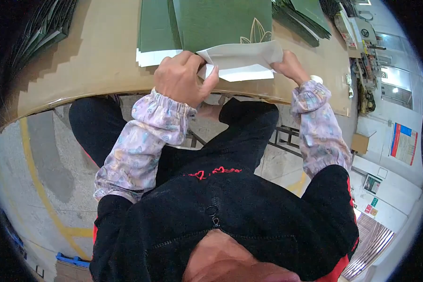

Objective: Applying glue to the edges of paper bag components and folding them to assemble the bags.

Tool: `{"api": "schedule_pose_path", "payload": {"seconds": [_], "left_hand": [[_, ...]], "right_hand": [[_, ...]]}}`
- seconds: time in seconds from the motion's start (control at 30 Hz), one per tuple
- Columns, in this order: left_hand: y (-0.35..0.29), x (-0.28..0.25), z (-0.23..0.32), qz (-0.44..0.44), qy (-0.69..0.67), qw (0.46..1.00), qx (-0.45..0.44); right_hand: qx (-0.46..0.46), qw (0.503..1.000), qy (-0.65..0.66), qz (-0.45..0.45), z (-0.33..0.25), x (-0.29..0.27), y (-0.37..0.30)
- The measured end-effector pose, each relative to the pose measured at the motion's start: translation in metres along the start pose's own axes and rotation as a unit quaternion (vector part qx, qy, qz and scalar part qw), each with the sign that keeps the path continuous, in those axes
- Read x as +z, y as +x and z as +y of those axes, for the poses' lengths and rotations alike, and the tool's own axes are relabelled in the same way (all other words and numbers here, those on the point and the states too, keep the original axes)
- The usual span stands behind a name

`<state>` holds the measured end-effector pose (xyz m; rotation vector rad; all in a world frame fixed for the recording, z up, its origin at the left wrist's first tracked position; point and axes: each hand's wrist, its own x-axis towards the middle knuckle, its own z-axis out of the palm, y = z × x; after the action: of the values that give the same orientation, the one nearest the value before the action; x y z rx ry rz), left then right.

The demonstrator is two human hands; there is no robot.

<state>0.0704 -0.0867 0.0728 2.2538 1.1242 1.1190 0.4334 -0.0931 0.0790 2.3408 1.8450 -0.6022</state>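
A dark green paper bag [225, 23] with a gold line-drawn flower lies on the table in front of me. Its near end is spread, showing the white inner side [242, 56] of the paper. My left hand [179, 77] is closed at the left corner of this end, fingers curled and thumb against the white paper. At the opposite corner, my right hand [290, 67] pinches the white edge between thumb and fingers. More green paper with white edges [157, 37] lies flat beneath and to the left of the bag.
The brown-covered table [98, 47] has a curved-looking near edge above my knees. Fanned green folded bags [44, 35] stand at the left, and another stack [305, 23] lies at the right. A small white round object [317, 79] sits by my right wrist.
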Motion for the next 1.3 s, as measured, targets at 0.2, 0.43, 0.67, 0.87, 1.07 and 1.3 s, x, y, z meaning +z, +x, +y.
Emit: {"api": "schedule_pose_path", "payload": {"seconds": [0.2,0.43,0.67,0.87,1.07,1.3], "left_hand": [[0.0,0.001,0.022,0.012,0.021,0.998,0.061],[-0.008,0.007,0.01,-0.004,0.012,0.999,0.033],[-0.005,0.006,0.018,-0.023,0.022,0.999,0.025],[-0.008,0.004,0.0,-0.034,0.033,0.999,-0.011],[0.004,-0.003,-0.026,-0.024,0.086,0.994,-0.061],[0.035,-0.038,-0.086,-0.023,0.197,0.95,-0.241]], "right_hand": [[-0.004,0.987,-0.075,0.145,0.003,0.025,0.013],[-0.073,0.973,-0.145,0.166,0.003,0.024,0.007],[0.003,0.974,-0.175,0.143,0.0,0.023,0.006],[0.011,0.992,-0.091,0.09,-0.028,-0.014,0.006],[-0.025,0.972,-0.19,0.133,-0.052,-0.005,0.009],[-0.046,0.984,-0.16,0.056,-0.128,0.012,-0.008]]}}
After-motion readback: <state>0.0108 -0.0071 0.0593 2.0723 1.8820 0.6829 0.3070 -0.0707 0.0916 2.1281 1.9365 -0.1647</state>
